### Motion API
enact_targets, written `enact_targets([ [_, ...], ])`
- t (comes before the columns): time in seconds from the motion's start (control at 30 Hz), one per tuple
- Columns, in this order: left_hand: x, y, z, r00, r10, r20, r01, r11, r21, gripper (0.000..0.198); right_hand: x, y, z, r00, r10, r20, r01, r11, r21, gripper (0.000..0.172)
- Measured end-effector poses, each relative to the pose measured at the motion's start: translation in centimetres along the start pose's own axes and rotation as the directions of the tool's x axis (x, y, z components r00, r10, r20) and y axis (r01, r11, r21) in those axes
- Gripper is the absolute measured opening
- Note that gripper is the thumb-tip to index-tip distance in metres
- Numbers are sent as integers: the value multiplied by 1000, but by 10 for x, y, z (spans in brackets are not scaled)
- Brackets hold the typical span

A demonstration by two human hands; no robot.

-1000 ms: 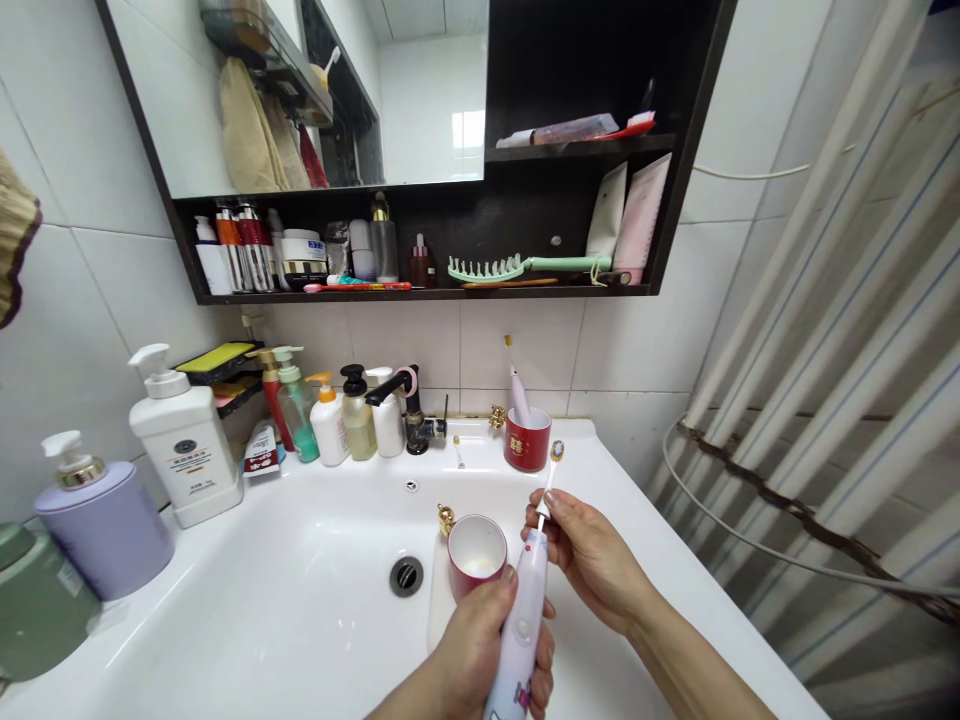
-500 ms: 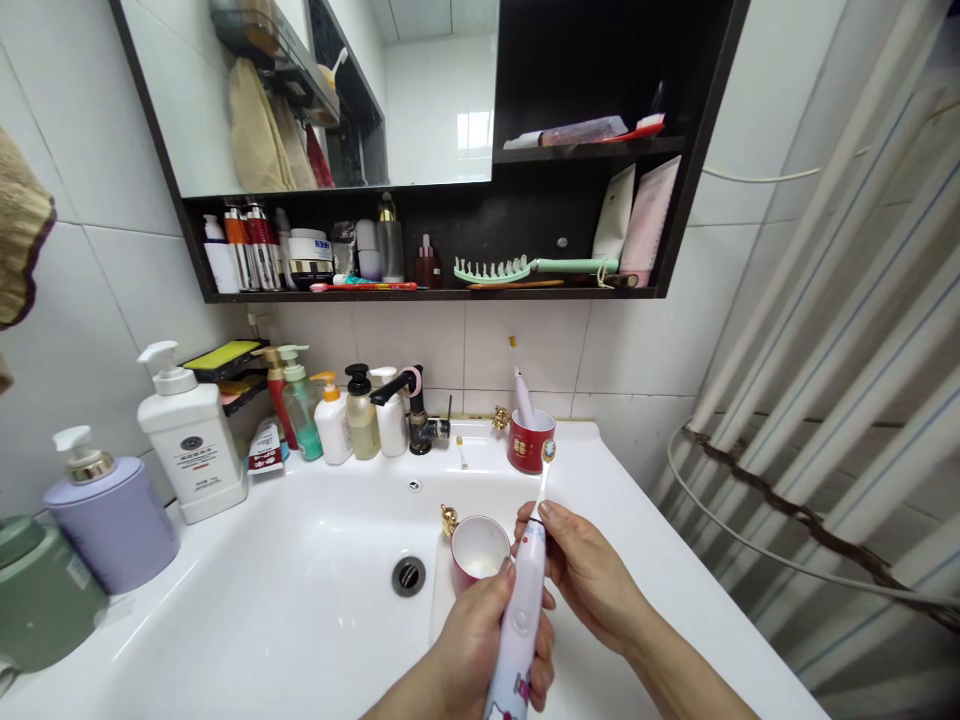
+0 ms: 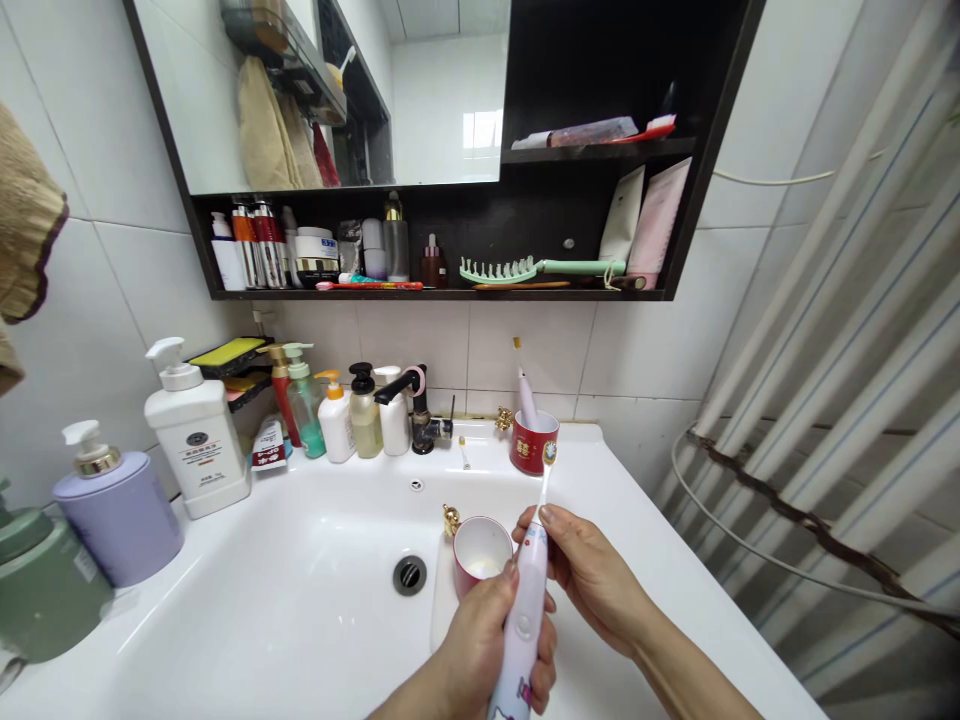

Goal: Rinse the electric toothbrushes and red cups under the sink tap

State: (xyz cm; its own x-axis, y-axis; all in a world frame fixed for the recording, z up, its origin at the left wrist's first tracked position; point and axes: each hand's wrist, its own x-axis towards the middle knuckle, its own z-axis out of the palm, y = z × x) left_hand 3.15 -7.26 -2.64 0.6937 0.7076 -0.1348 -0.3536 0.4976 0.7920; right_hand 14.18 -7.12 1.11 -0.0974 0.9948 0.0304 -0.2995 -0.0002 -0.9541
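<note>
Hardly anything has moved in the last second: both hands have stayed on the toothbrush (image 3: 525,610), the right fingers (image 3: 551,518) have slipped a little lower on its neck, and the whole scene has slid slightly rightward in the frame.

At lower centre the left hand (image 3: 480,650) is wrapped tight around the white handle, thumb on its front. The right hand (image 3: 596,580) pinches the thin neck just above the handle. The brush stands nearly upright over the near right edge of the sink (image 3: 300,590), bristle end up.

Just left of the hands a red cup (image 3: 482,550) with a white inside stands at the basin's edge, near the drain (image 3: 409,575). Behind the brush, at the wall, a second red cup (image 3: 534,443) holds another toothbrush (image 3: 523,385). The white table (image 3: 652,540) wraps around the sink. A black faucet (image 3: 412,400) stands at its back edge, with a row of pump bottles (image 3: 337,420) to the left. Farther left are a white bottle (image 3: 196,440) and a lilac one (image 3: 116,515).

On the white tiled wall a dark shelf (image 3: 450,293) under a mirror (image 3: 337,90) carries jars, tubes and a green comb (image 3: 517,269). A striped curtain (image 3: 847,350) fills the right side, and a tan towel (image 3: 26,220) hangs at upper left.
</note>
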Motion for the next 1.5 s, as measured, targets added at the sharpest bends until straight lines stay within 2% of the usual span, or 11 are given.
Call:
enact_targets([
  [0.1,0,2,-1,1000,-11,-2,11,1000,0,38,0,1,1,1000,1,1,-1,1000,7,24],
  [0.23,2,5,-3,1000,-26,-1,26,999,19,41,1,3,3,998,-6,-60,8,999,36,25],
  [0.37,4,0,-5,997,-72,27,70,995,68,48,3,1,-1,973,-49,-227,68,995,75,22],
  [0.43,5,-5,-6,999,-50,13,48,994,102,47,3,-2,-4,959,-68,-276,94,992,81,21],
  [0.63,5,-11,-4,994,92,-56,-80,980,184,46,4,-5,-8,963,-80,-256,69,996,-53,22],
  [0.9,4,-9,-3,998,64,-28,-58,982,180,43,4,-6,-6,974,-117,-192,112,993,-34,24],
  [1.13,3,-10,-2,987,149,-55,-127,946,298,43,2,-5,-5,966,-135,-218,112,987,-117,24],
  [1.27,3,-11,-2,988,145,-56,-121,942,313,45,2,-6,-5,967,-129,-219,109,989,-102,27],
  [1.4,4,-13,-3,988,136,-75,-105,939,329,44,5,-4,-7,942,-160,-294,112,978,-175,28],
  [1.5,3,-11,-2,984,162,-74,-125,925,358,40,4,-2,-6,940,-156,-302,124,985,-124,27],
])
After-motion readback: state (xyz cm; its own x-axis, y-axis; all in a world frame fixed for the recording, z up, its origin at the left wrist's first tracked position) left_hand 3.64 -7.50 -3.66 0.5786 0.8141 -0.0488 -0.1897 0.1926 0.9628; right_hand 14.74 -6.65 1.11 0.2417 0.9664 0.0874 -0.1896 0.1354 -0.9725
